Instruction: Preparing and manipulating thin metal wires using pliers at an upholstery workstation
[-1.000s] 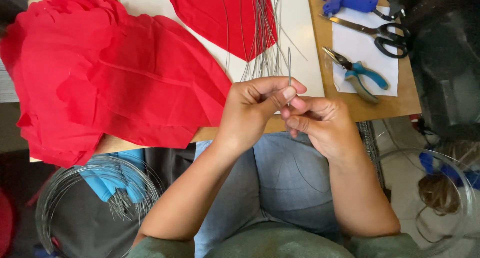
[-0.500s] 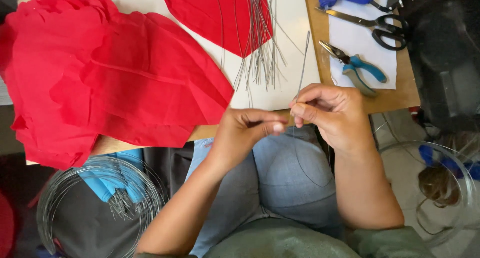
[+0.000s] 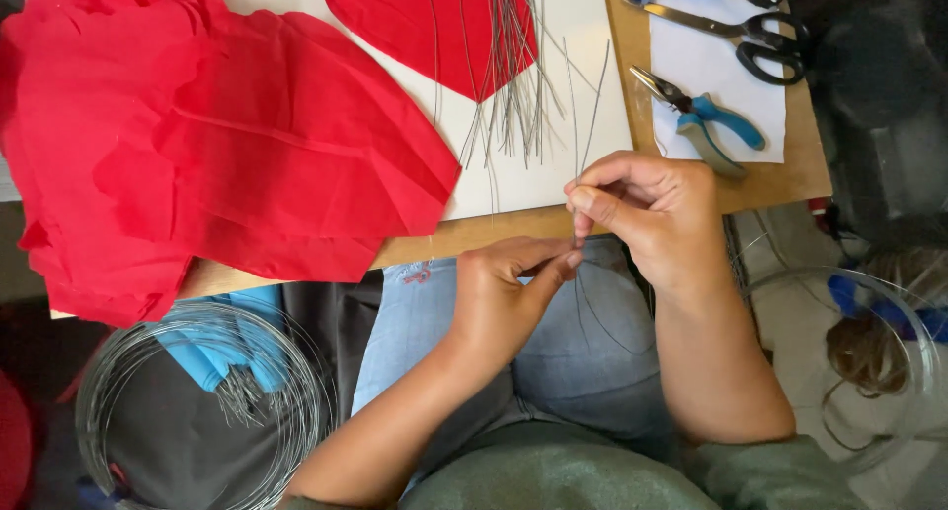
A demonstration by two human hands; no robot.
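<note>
While both hands pinch one thin wire (image 3: 590,115) at the tabletop's (image 3: 474,235) near edge — left hand (image 3: 509,293) low, right hand (image 3: 652,209) above.

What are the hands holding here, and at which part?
A thin wire. The right hand pinches it near its lower end, and the left hand pinches it just below, at the fingertips.

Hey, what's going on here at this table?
A seated person pinches a thin wire between both hands, the right hand above the left hand, at the table edge. More cut wires lie fanned across red crepe paper. Blue-handled pliers and scissors sit to the right.
</note>
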